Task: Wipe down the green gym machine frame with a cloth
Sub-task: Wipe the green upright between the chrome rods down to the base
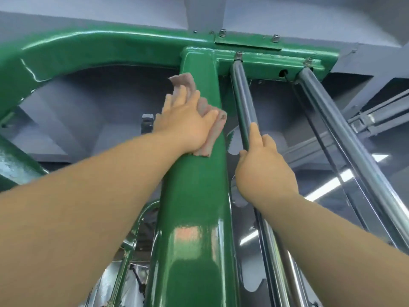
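Both hands are being used: cloth [204, 120] is being pressed flat-fingered by left hand [186, 122] against green upright [197, 196]; guide rod [243, 100] is being gripped by right hand [263, 165]. Even pressure is probably being called for.

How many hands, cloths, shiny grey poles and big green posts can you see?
Hands: 2, left hand and right hand
Cloths: 1, pink cloth
Grey poles: 2, near pole and far pole
Green upright posts: 1, green post
Total: 6
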Motion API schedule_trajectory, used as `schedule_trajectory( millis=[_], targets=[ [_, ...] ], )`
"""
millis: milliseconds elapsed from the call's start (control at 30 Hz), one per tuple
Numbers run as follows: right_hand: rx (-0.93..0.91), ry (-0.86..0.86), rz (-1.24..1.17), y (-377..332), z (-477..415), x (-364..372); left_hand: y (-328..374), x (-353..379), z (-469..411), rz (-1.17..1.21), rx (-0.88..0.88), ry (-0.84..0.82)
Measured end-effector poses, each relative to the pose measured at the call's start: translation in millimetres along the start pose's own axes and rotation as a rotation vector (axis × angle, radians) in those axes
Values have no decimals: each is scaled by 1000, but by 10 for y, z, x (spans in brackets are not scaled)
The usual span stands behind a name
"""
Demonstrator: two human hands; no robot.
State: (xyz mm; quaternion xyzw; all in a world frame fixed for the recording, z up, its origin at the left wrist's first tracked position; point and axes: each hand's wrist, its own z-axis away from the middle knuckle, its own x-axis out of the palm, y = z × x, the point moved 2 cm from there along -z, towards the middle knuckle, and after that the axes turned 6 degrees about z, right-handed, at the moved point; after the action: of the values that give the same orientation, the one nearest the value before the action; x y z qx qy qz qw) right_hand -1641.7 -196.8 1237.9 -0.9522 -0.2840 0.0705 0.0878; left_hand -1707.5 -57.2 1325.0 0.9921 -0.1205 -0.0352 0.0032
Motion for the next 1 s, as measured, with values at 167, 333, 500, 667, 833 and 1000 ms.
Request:
schedule_trajectory(
  millis=[167,333,500,667,833,1000],
  targets=[
    [-6,-14,6,-6,40,-20,79,-37,-594,-123,-3,-63],
    [-23,-36,-22,32,28,-38,-5,-61,165,-114,120,-103],
    [-8,-16,-43,34,35,-44,-97,-6,1588,-8,112,-166],
    [-8,3,-48,18,31,-27,-70,58,957,54,42,-43],
    [-8,40,-49,14,23,-23,-118,-18,99,424,-152,-8],
    [-31,43,-29,6,39,-46,-124,35,596,279,12,3]
  ],
)
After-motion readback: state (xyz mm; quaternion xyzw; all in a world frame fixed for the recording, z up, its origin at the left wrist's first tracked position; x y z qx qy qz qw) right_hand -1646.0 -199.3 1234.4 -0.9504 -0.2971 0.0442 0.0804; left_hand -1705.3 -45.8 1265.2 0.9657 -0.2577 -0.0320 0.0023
